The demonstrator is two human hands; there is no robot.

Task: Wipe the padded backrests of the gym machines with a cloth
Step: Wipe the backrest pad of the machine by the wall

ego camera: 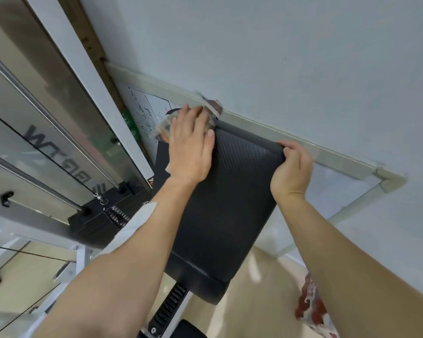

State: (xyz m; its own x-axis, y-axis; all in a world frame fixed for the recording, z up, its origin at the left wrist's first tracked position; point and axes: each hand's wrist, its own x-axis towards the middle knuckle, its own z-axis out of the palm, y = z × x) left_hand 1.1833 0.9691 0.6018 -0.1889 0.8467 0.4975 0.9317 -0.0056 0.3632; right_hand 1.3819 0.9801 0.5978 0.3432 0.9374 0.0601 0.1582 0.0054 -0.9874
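The black padded backrest (220,203) stands tilted up on its machine, its top edge close against the frame of a whiteboard (154,111) on the pale wall (279,57). The left hand (191,145) lies flat on the pad's upper left corner with straight fingers, pressing a thin, pale, patterned cloth (165,126) onto it. The cloth bunches out past the fingertips and over the pad's top edge. That grip is released, palm down, nothing clenched. The right hand (292,168) has its grip clenched round the pad's upper right corner, thumb on the face and fingers curled behind.

The whiteboard carries ruled lines and handwritten marks, too blurred to read. A green label (130,120) beside it is unreadable too. To the left, a clear guard panel (59,132) shows big dark letters, seen upside down — I cannot make a word of them. Below it sits the black weight stack (100,220), with a small red sticker (151,179) nearby, its print too small to tell.
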